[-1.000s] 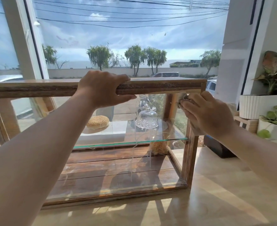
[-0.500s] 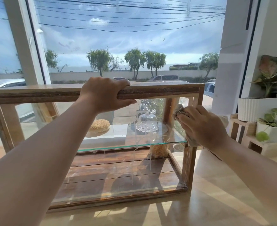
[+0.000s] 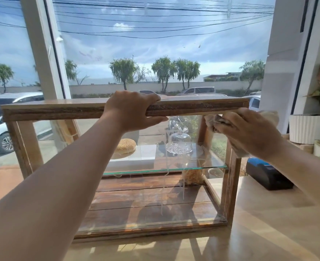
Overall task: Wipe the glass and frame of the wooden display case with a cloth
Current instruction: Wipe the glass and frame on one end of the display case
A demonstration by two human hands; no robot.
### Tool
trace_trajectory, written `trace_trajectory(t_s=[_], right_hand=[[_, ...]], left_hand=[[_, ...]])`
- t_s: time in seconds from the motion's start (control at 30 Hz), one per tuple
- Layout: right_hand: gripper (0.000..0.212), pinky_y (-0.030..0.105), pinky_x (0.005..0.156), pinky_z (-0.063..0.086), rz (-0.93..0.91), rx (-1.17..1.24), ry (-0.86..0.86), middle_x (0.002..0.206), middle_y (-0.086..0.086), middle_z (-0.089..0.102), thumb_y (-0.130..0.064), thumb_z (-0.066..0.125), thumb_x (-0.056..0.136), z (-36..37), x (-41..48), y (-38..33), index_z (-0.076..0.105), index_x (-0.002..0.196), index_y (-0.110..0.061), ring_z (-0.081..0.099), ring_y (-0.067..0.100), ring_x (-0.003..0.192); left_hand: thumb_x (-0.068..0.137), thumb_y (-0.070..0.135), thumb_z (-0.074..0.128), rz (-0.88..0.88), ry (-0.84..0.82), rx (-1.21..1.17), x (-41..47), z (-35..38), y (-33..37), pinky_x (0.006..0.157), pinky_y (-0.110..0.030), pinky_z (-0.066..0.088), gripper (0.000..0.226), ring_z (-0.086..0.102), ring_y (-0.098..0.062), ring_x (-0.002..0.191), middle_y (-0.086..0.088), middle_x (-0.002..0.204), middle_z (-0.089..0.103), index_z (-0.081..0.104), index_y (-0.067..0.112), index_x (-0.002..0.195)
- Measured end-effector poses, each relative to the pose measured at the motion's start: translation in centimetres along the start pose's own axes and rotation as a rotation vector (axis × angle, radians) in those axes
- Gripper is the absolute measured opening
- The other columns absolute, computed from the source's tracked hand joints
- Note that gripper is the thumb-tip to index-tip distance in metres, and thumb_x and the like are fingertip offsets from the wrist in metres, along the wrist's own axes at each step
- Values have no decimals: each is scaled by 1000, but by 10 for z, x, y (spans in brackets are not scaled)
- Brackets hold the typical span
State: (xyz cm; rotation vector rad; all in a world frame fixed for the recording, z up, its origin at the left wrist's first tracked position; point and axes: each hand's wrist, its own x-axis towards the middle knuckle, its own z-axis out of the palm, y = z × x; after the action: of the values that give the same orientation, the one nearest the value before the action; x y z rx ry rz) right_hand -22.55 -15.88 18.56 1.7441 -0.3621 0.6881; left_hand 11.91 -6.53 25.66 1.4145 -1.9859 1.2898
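Pressing cloth (image 3: 212,120) to display case (image 3: 208,106) glass, right hand (image 3: 249,132).

Left hand (image 3: 132,112) clamps fingers over, thumb under; right hand (image 3: 249,132) is fisted, both arms outstretched.

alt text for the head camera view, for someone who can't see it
A person's right hand presses a cloth to the upper right glass of a wooden display case while the left hand grips its top rail.
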Motion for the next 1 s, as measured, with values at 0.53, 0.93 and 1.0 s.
trace_trajectory(t_s=[0.53, 0.93, 1.0], right_hand=[[47, 47, 90, 39, -99, -48, 119, 129, 16, 42, -8, 51, 95, 19, 5, 1, 45, 140, -24, 42, 38, 106], [70, 49, 92, 38, -218, -50, 26, 132, 14, 43, -16, 61, 80, 23, -19, -20, 36, 146, -23, 40, 38, 112], [68, 48, 91, 36, -157, -56, 48, 131, 14, 42, -18, 64, 81, 20, -16, -8, 39, 144, -22, 40, 38, 110]], left_hand=[[77, 87, 25, 5, -24, -14, 0, 0, 1, 63, -31, 46, 76, 66, -21, 73, 8, 92, 70, 52, 34, 125], [78, 86, 27, 8, 9, -19, 0, 0, 1, 60, -30, 47, 76, 66, -21, 69, 9, 92, 70, 54, 31, 123], [78, 85, 27, 12, 9, -15, 0, 0, 1, 61, -30, 49, 75, 66, -21, 70, 9, 94, 70, 53, 31, 124]])
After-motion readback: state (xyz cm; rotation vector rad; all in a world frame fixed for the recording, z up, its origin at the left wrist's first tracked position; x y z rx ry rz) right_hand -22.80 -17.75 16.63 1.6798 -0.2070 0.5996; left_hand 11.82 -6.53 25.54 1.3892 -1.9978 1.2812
